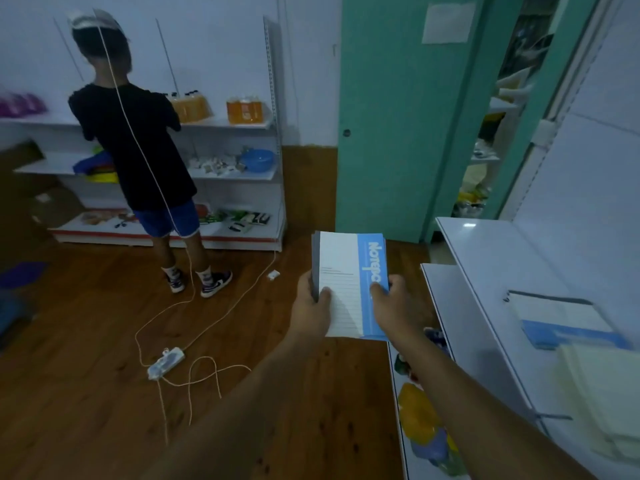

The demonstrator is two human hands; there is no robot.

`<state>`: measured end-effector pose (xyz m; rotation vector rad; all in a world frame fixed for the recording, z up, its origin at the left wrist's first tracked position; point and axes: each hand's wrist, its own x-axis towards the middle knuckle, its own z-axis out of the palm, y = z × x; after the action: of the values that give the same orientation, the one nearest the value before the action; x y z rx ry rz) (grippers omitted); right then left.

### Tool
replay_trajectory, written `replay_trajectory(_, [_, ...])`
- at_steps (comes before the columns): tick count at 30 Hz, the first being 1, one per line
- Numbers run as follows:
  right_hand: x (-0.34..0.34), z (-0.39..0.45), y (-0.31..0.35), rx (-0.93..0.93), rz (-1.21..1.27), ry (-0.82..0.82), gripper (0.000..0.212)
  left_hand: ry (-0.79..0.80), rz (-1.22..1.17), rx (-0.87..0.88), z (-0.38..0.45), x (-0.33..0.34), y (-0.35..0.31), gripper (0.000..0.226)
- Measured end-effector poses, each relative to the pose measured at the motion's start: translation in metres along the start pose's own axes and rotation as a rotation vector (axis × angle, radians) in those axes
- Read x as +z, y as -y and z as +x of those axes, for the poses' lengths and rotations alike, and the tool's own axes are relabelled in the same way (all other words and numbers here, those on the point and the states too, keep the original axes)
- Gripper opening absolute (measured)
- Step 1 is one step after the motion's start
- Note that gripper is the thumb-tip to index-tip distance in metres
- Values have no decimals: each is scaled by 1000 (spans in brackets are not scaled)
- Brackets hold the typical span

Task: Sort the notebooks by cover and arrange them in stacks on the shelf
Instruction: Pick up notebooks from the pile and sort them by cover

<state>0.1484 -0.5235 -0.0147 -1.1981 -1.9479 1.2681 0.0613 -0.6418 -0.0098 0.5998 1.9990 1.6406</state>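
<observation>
Both your hands, left [311, 306] and right [393, 301], pinch the notebooks [349, 285] left of the shelf [485, 271]; loosen up and they'll probably fan out.

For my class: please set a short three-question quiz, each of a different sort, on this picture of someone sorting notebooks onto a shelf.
1. True or false: both hands hold the bundle of notebooks.
2. Multiple choice: the band on the top cover is A red, B blue, C green.
3. Fill in: a notebook stack already lies on the white ____ at the right.

Key
1. True: the left hand and right hand each have a grip on its lower edge.
2. B.
3. Shelf.
</observation>
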Motion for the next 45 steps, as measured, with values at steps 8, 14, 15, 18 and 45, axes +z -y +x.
replay_trajectory(8, [56,119,8,-10,2,53,36,74,-22,-12,129,6,4,63])
replay_trajectory(14, [58,216,25,-35,-27,-69,34,287,50,78,255,31,-17,74])
replay_trajectory(15, [57,231,28,-22,-19,-104,36,316,66,98,274,38,-22,75])
replay_trajectory(18, [45,268,27,41,-3,-253,41,431,93,148,318,66,-33,76])
replay_trajectory(45, [-201,225,-179,752,-102,-1092,56,1224,390,449,240,439,-17,54])
